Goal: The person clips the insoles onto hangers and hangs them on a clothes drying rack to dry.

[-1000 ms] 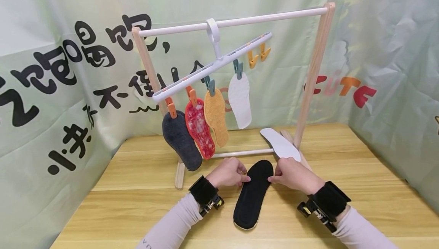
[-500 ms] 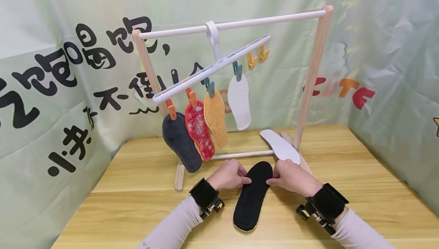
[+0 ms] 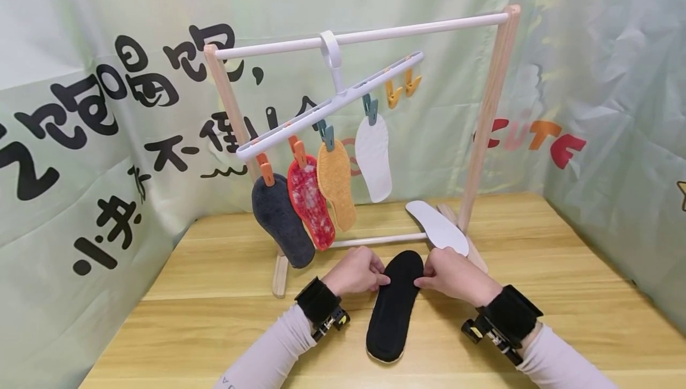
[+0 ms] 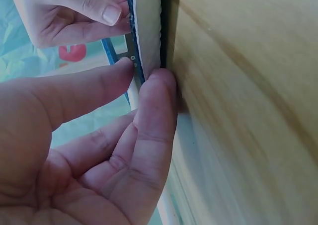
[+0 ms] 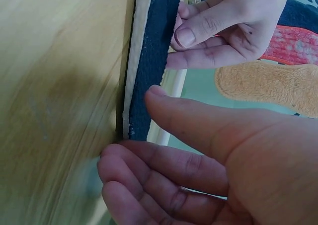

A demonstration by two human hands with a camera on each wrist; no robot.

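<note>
A black insole lies on the wooden table, and its edge shows a pale cream layer in the left wrist view. My left hand pinches its upper left edge, thumb on the black face and fingertips at the underside. On the opposite edge, my right hand pinches with the thumb on top and the fingers under the rim. Just beyond the right hand, a white insole lies on the table, its near end partly behind that hand.
A wooden rack with a white bar carries a tilted clip hanger. From it hang a dark grey insole, a red one, a yellow one and a white one. Two yellow clips hold nothing.
My right hand has shifted very slightly left with the upper end of the black insole. Both hands keep their pinch; the hanging insoles stay as they were.
</note>
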